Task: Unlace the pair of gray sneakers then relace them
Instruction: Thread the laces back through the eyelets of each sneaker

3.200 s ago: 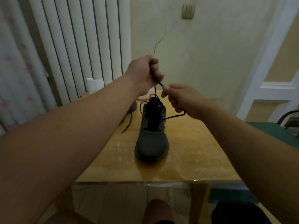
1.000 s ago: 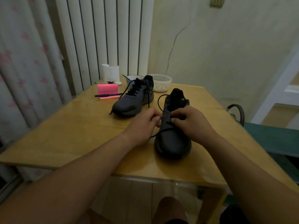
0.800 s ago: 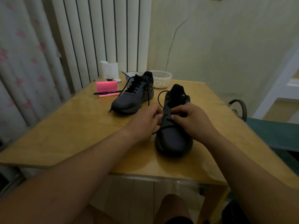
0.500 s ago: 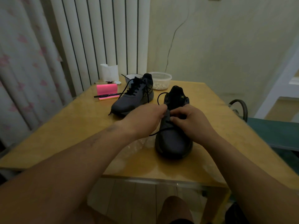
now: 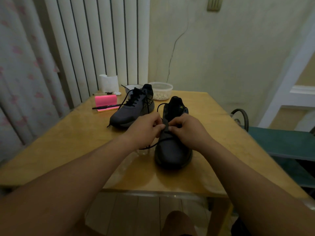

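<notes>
A gray sneaker (image 5: 173,150) stands on the wooden table (image 5: 71,143), toe toward me, its tongue bare. My left hand (image 5: 144,130) and my right hand (image 5: 187,128) meet over its lowest eyelets, fingers curled, pinching the black lace (image 5: 153,145). One lace end trails off to the left onto the table; a loop rises beside the heel. The second gray sneaker (image 5: 132,109) lies behind and to the left, fully laced, with loose ends hanging.
At the back of the table are a pink notepad (image 5: 105,101) with a black pen (image 5: 105,106), a white paper roll (image 5: 109,83), a bowl (image 5: 132,86) and a plastic tub (image 5: 161,92). A green chair (image 5: 281,143) stands at the right.
About three seconds ago both hands held the lace up high above the shoe. They have come down to its lower eyelets, and over the last second they have stayed there with small finger movements.
</notes>
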Demonstrator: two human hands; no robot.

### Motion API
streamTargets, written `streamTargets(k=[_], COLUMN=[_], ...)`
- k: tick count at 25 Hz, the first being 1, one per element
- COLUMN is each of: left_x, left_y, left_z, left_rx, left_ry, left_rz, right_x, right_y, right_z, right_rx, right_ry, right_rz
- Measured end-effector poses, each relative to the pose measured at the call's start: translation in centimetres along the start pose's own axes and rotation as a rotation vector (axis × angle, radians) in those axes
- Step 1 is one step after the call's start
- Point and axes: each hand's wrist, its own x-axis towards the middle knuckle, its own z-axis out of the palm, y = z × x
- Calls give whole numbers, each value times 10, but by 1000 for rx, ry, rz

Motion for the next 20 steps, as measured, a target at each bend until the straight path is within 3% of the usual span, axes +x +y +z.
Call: streamTargets(k=[5, 9, 12, 14, 16, 17, 18, 20], left_x=[-10, -31, -34, -38, -41, -42, -43, -44], left_y=[-2, -1, 2, 3, 4, 3, 2, -1], left_z=[14, 36, 37, 38, 39, 41, 42, 45], left_rx=[-76, 89, 71, 81, 59, 56, 58, 49], left_ry=[53, 159, 209, 222, 224, 220, 219, 234], left_rz=[-24, -55, -102, -105, -131, -149, -164, -184], right_x=[-4, -2, -6, -7, -6, -5, -6, -9], right_y=[-8, -5, 5, 9, 12, 13, 13, 13], right_z=[-4, -11, -21, -38, -55, -61, -63, -57], right_rx=[44, 143, 832, 1388, 1753, 1733, 1493, 573], right_ry=[0, -35, 73, 147, 224, 245, 234, 103], right_rz=[-5, 126, 392, 439, 446, 455, 433, 265])
